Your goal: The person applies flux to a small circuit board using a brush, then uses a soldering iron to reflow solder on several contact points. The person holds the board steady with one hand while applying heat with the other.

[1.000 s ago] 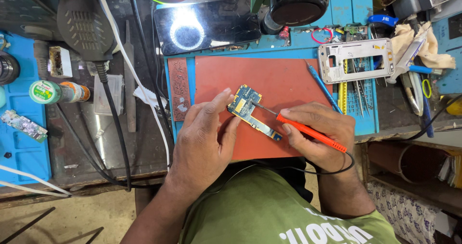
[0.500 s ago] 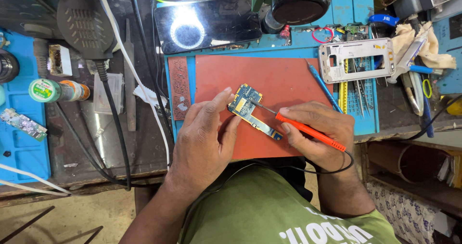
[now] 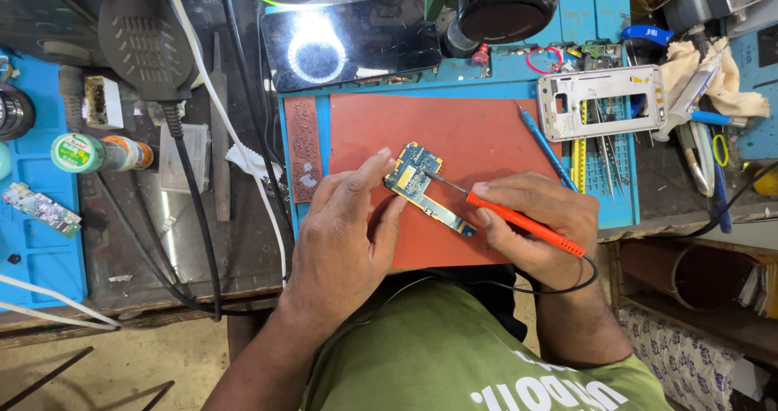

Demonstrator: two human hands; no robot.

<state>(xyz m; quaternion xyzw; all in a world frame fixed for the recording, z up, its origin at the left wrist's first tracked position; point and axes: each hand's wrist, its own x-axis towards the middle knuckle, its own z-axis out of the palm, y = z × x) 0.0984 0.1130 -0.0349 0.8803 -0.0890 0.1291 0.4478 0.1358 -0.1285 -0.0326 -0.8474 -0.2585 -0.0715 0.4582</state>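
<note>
Diagonally, the blue circuit board (image 3: 423,188) runs from beyond the left hand (image 3: 348,237)'s fingertips down toward the right hand (image 3: 535,233). Left fingers, loosely curled, pin its edge on the red mat (image 3: 478,127). Right fingers pinch an orange-handled soldering iron (image 3: 519,220), metal tip touching the board.

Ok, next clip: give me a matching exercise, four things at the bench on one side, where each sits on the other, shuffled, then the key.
Things:
1. circuit board
2. soldering iron
3. phone frame
4. solder jar

Places:
A. held in the right hand, tip on the board
B. far left, on the blue mat
C. on the red mat, steadied by the left hand
D. upper right, above the tweezers rack

Pairs: 1-C, 2-A, 3-D, 4-B
</note>
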